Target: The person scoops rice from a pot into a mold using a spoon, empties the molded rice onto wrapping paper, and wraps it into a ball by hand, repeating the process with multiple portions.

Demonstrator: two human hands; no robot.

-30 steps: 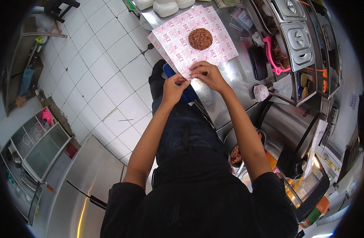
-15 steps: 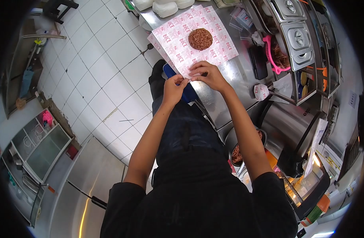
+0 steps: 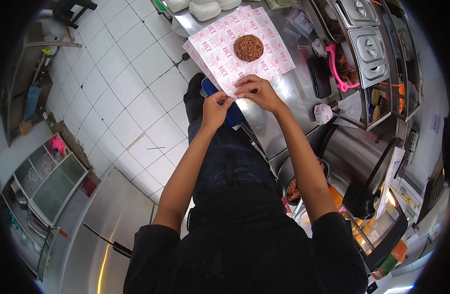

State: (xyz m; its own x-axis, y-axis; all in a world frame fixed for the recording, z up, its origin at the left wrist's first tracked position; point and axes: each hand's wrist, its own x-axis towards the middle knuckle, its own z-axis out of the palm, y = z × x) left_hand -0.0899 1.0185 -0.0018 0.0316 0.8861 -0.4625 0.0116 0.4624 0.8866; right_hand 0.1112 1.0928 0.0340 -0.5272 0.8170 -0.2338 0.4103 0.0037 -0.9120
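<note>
A sheet of pink-and-white printed wrapping paper (image 3: 220, 44) lies on the steel counter, its near corner pointing at me. On it sits a round, flat mound of brownish-red rice (image 3: 248, 48). My left hand (image 3: 216, 110) pinches the near corner of the paper from the left. My right hand (image 3: 259, 94) closes thumb and fingers on the same corner from the right, so both sets of fingertips almost meet. More printed paper (image 3: 200, 58) shows under the top sheet at its left side.
White wrapped bundles (image 3: 204, 10) lie at the counter's far edge. On the right are a dark phone-like slab (image 3: 319, 77), a pink basket (image 3: 335, 68), a crumpled paper ball (image 3: 323, 113) and lidded steel pans (image 3: 369, 44). A pot of rice (image 3: 293, 190) stands beneath my right arm.
Almost nothing differs. Both hands keep their pinch on the paper's corner, and the rice mound stays where it was; the view has shifted only very slightly.
</note>
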